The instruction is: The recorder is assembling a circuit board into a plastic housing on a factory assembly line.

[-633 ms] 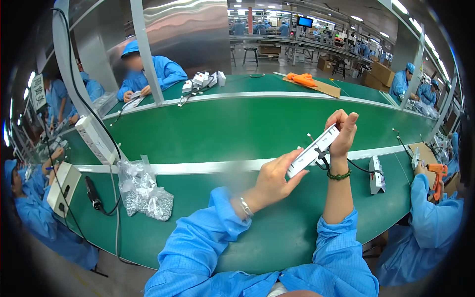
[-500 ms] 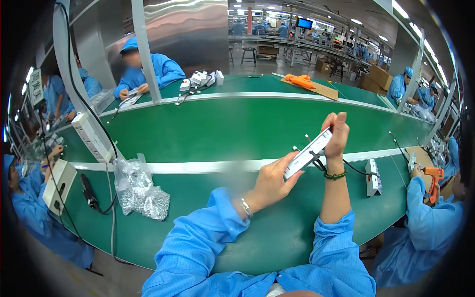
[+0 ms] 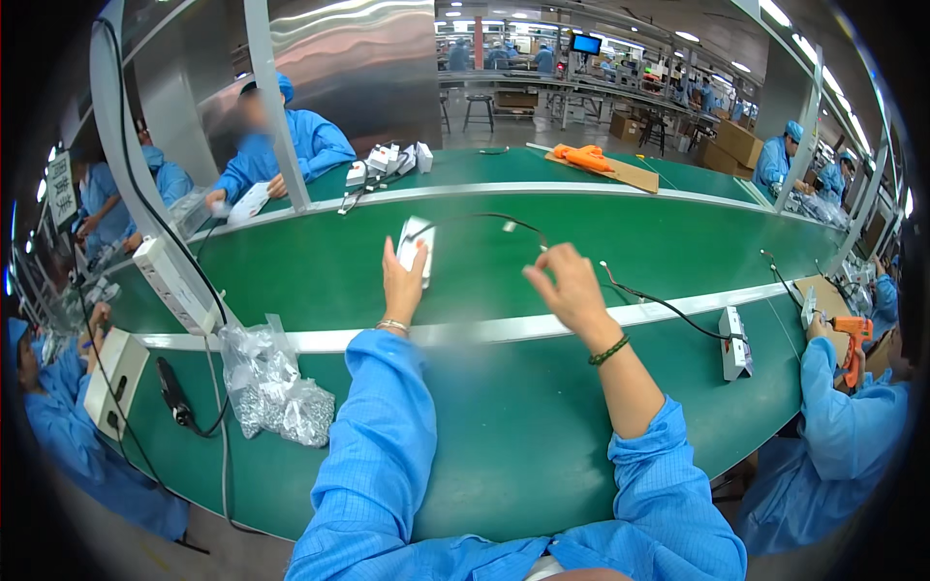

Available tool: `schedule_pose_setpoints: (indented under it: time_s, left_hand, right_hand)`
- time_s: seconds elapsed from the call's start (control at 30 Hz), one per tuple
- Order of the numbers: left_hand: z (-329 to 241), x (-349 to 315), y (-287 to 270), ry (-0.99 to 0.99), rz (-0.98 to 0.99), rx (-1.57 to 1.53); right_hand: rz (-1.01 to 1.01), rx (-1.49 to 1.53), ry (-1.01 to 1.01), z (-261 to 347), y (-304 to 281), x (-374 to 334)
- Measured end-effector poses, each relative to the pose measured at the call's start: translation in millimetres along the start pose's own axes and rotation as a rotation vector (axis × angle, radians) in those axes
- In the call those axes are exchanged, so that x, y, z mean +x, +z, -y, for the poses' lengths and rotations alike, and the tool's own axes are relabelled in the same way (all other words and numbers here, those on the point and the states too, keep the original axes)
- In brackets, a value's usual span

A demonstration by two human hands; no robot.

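Observation:
Over the green belt, my left hand grips a white box-shaped device, thumb on one side and fingers on the other. A thin black cable arches from that device toward my right hand. The cable's far end meets my right fingertips, which look closed on it, and a small white connector hangs from its middle. To the right, a second white device stands on the near table, its black cable reaching across the metal rail to the belt.
A clear bag of small metal parts lies left, near a black plug and a white power strip. Beyond the belt are white devices and an orange tool on cardboard. A co-worker at right holds an orange screwdriver.
The device has moved left and forward over the belt in my left hand. My right hand has left the device and now draws its cable out to the right.

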State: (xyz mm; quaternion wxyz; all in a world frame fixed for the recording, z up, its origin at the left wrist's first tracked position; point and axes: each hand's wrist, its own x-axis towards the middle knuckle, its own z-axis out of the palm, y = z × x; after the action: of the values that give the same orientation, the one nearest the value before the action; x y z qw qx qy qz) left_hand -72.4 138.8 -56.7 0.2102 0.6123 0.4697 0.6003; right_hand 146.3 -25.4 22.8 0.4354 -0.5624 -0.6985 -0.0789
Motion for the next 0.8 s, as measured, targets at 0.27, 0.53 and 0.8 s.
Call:
schedule_pose_setpoints:
  time_s: [0.27, 0.53, 0.8]
  left_hand:
    - [6, -2, -8, -0.027, -0.014, 0.457]
    - [-53, -82, 56, 0.427, 0.641, 0.054]
    - [-58, -83, 48, 0.417, 0.686, 0.009]
  right_hand:
    - [0.390, -0.057, -0.136, -5, 58, -42]
    - [0.430, -0.025, -0.019, -15, 76, -40]
    - [0.431, 0.123, -0.015, -13, 67, -39]
